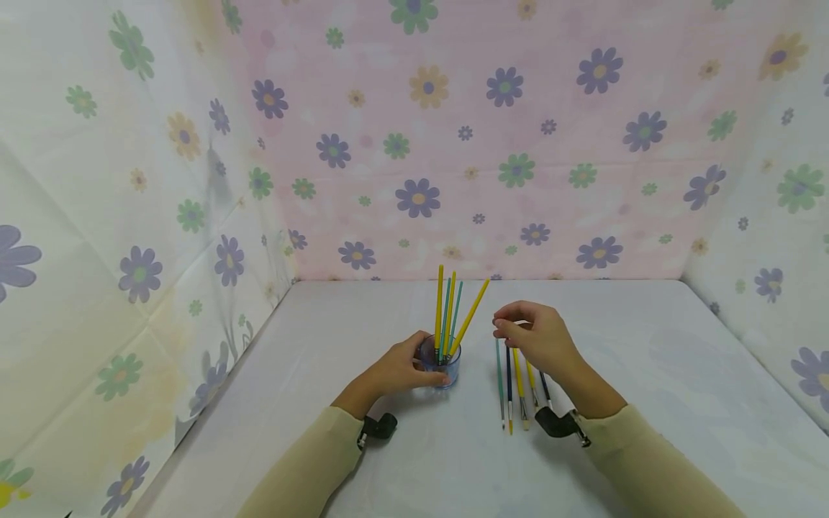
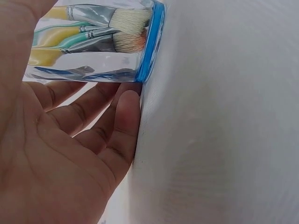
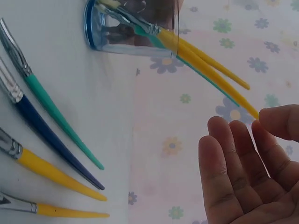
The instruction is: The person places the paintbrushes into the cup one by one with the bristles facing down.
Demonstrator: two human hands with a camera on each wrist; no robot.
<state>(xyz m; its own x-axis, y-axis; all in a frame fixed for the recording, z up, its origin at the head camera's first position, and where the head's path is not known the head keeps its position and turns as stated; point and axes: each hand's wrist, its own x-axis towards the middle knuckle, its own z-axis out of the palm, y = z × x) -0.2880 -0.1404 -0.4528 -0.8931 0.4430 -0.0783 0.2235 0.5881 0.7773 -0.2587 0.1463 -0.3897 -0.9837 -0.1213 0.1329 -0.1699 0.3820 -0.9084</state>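
From my remote station: left hand (image 1: 403, 370) curls loosely around a clear glass cup (image 1: 440, 368) with a blue base, standing upright on the white table (image 1: 648, 403). Paintbrushes in the cup (image 1: 451, 313) stand bristles down, yellow and teal handles fanning upward. Right hand (image 1: 540, 338) hovers just right of the cup, fingers relaxed and half open, gripping nothing; its fingertips are close to the yellow handle tip. Loose paintbrushes (image 1: 512, 388) lie in a row beneath that hand.
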